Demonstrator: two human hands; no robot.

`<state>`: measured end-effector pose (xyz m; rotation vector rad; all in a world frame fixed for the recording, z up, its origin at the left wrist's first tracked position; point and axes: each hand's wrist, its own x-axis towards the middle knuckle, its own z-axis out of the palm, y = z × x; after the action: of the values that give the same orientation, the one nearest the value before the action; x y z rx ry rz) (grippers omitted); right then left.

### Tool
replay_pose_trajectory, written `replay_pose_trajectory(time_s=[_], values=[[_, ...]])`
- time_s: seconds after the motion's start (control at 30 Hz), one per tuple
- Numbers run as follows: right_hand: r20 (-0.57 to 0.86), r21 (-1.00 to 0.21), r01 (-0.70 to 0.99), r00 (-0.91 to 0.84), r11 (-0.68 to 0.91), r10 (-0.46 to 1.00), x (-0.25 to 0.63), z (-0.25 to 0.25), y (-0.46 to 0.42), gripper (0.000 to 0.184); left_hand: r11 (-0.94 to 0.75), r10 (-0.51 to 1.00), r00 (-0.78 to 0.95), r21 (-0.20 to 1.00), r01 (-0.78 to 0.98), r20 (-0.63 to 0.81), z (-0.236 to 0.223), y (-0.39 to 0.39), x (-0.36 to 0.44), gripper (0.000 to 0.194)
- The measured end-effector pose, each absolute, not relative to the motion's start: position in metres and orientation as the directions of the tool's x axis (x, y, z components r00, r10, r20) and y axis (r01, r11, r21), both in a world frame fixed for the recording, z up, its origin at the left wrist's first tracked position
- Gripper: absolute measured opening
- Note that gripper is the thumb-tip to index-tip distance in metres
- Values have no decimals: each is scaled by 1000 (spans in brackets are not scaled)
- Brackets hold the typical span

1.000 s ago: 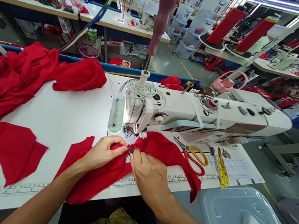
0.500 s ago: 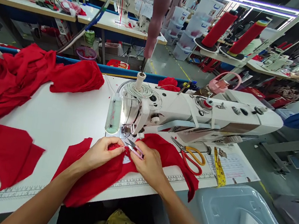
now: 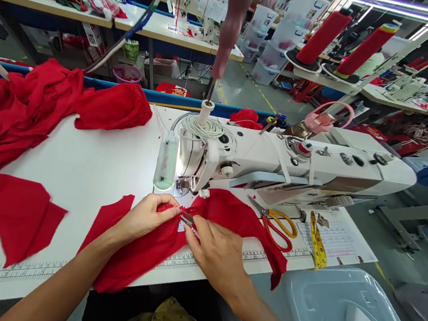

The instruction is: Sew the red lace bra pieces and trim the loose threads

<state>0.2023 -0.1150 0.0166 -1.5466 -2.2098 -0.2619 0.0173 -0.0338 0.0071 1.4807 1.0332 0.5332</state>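
My left hand [image 3: 152, 216] pinches the gathered edge of a red fabric piece [image 3: 131, 266], just in front of the sewing machine's needle area. Thread snips [image 3: 189, 219] with a pinkish handle are gripped in my right hand [image 3: 217, 251], their blades at the cloth edge beside my left fingertips. The red fabric spreads to both sides, one part running right under the machine arm and hanging over the table's front edge. A small white patch lies below the blades, partly covered. The white sewing machine [image 3: 254, 158] stands directly behind my hands.
Orange-and-red-handled scissors [image 3: 276, 228] lie right of the fabric, near a yellow tape measure [image 3: 317, 244] on a paper sheet. Red cloth piles [image 3: 34, 108] cover the table's left. A clear plastic bin [image 3: 321, 303] with a white box stands front right. Thread cones [image 3: 324, 38] rise behind.
The snips turned in my right hand: hardly visible at first, then angled up with blades showing at half a second ago, now lower at the cloth. My left hand keeps its pinch.
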Motion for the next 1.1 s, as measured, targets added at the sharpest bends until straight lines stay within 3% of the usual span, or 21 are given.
replay_pose_trajectory(time_s=[0.2,0.37,1.1], values=[[371,39,952,-295,302,881,198,15,-116,23,89,835,499,951,296,-233,5,-34,17,31],[324,45,957,-286,287,902,199,17,-117,21,98,838,490,950,298,-240,4,-34,17,31],[363,148,948,-318,282,876,195,17,-116,15,103,836,485,943,317,-255,7,-34,18,31]])
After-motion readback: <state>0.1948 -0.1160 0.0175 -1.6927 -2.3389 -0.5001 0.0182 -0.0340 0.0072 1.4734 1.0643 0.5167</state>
